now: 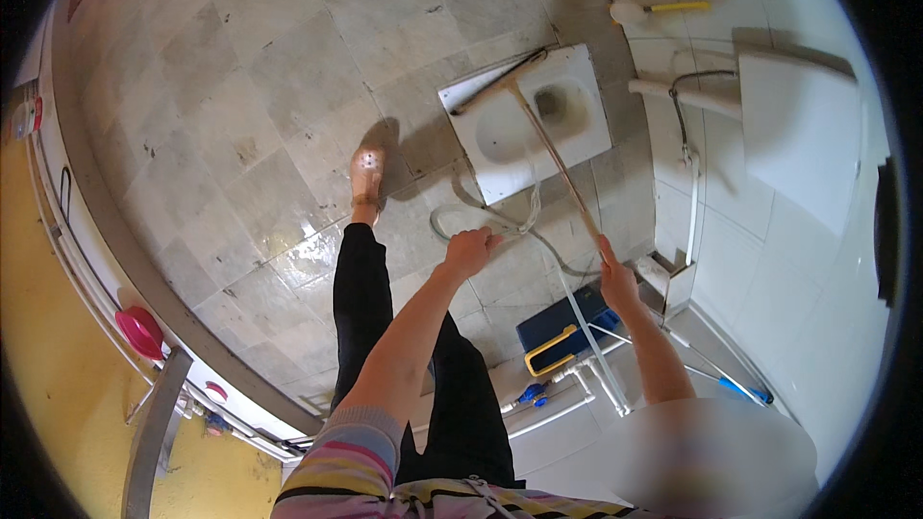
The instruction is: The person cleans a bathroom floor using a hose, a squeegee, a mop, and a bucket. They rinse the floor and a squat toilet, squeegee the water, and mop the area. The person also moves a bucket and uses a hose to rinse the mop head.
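My left hand [469,252] is closed around a pale, see-through hose [534,204], which loops beside it above the tiled floor. Farther right, my right hand [617,281] grips the wooden handle of a floor squeegee [560,160]. Its dark blade [486,88] lies slanted across the far left part of a white squat toilet pan [594,113]. The handle crosses above the pan's bowl. Whether water leaves the hose cannot be made out.
A dark blue box with a yellow handle [550,350] stands near my legs, by white pipes with a blue valve [532,394]. A white cistern [800,125] hangs on the right wall, near a yellow-handled tool [677,7]. Wet tiles [312,252] shine beside my foot. A red bowl [140,332] is at left.
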Demonstrator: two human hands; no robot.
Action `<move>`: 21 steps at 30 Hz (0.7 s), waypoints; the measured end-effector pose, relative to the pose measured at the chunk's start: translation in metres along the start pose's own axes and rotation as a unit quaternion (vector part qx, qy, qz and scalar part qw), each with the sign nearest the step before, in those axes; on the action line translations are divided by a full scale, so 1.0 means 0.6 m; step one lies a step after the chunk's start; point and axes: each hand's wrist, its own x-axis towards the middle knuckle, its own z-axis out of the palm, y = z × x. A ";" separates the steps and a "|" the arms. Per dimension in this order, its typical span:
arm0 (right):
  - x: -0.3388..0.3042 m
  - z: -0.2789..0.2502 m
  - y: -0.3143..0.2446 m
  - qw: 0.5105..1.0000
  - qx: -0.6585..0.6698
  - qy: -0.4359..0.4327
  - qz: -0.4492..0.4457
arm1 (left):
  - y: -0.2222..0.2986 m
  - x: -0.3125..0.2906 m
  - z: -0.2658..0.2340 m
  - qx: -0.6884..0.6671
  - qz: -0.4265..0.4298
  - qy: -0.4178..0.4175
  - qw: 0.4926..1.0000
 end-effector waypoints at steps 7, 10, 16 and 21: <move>-0.137 -0.007 0.120 0.994 0.045 0.091 -0.025 | -0.008 -0.048 0.065 0.027 0.009 0.001 1.000; -0.128 -0.010 0.053 0.974 0.134 0.152 -0.106 | -0.018 -0.051 0.077 0.029 0.010 0.003 1.000; 0.071 -0.007 -0.258 0.972 0.108 0.051 -0.204 | -0.009 -0.064 0.050 -0.005 -0.009 -0.015 1.000; 0.148 0.012 -0.610 0.958 0.035 0.012 -0.283 | -0.024 -0.064 0.065 -0.001 0.082 0.092 0.992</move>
